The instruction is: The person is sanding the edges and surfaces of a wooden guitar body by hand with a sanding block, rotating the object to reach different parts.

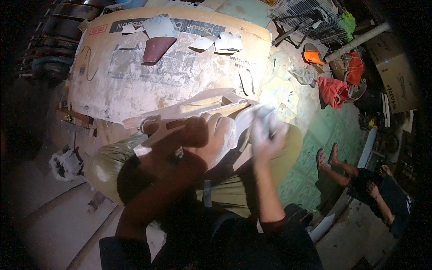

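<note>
Across my lap lies a long, pale, dusty panel (164, 112) with cut-out openings and a narrow end toward the left. My left hand (204, 137) is closed around its near side, the fingers curled over the edge; part of this hand is in shadow. At the panel's right end my right hand (268, 137) is smeared by motion. Its fingers look bent around something pale against the panel, which is too blurred to name. The palm side of the left hand is hidden.
Before my knees a flat, dust-covered cardboard sheet (135, 94) bears a maroon sandpaper piece (158, 49) and torn pale scraps (227, 43). To the right are a red cloth (333, 91), a wire cage (306, 18), cardboard boxes (396, 81) and a seated person (378, 191).
</note>
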### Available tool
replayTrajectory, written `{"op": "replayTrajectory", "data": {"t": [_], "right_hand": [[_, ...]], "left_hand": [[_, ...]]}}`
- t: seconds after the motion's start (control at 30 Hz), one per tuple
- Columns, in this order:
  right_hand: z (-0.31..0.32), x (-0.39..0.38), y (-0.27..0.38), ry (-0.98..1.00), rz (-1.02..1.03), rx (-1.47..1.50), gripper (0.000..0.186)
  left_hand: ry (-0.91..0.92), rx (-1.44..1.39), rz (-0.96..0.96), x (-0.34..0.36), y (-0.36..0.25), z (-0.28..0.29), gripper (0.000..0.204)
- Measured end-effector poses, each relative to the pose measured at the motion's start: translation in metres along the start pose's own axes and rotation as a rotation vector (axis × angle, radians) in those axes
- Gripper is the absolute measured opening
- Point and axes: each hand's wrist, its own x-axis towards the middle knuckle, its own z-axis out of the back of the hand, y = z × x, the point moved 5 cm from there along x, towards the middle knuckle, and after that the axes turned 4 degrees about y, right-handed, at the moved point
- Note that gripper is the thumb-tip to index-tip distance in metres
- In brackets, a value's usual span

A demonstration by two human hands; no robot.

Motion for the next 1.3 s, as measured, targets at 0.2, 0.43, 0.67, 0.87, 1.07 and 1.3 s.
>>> {"op": "replayTrajectory", "data": {"t": [0.2, 0.43, 0.67, 0.87, 1.07, 1.3], "right_hand": [[0.016, 0.015, 0.036, 0.008, -0.064, -0.100, 0.031], [-0.008, -0.006, 0.034, 0.069, -0.035, 0.100, 0.034], [-0.012, -0.004, 0.049, 0.018, -0.144, 0.188, 0.026], [-0.003, 0.009, 0.009, 0.046, -0.023, 0.017, 0.025], [0.029, 0.025, 0.036, -0.071, -0.079, 0.030, 0.028], [0.008, 0.033, -0.017, -0.090, 0.001, -0.058, 0.028]], "left_hand": [[0.317, -0.132, 0.207, -0.009, 0.017, -0.021, 0.057], [0.041, -0.210, 0.013, 0.001, 0.014, -0.004, 0.023], [-0.116, -0.238, -0.043, 0.004, 0.010, -0.010, 0.018], [-0.049, -0.294, 0.036, -0.002, 0.020, -0.026, 0.015], [-0.119, -0.188, -0.049, -0.004, 0.007, -0.007, 0.018], [-0.084, -0.156, -0.063, 0.008, -0.004, -0.004, 0.031]]}}
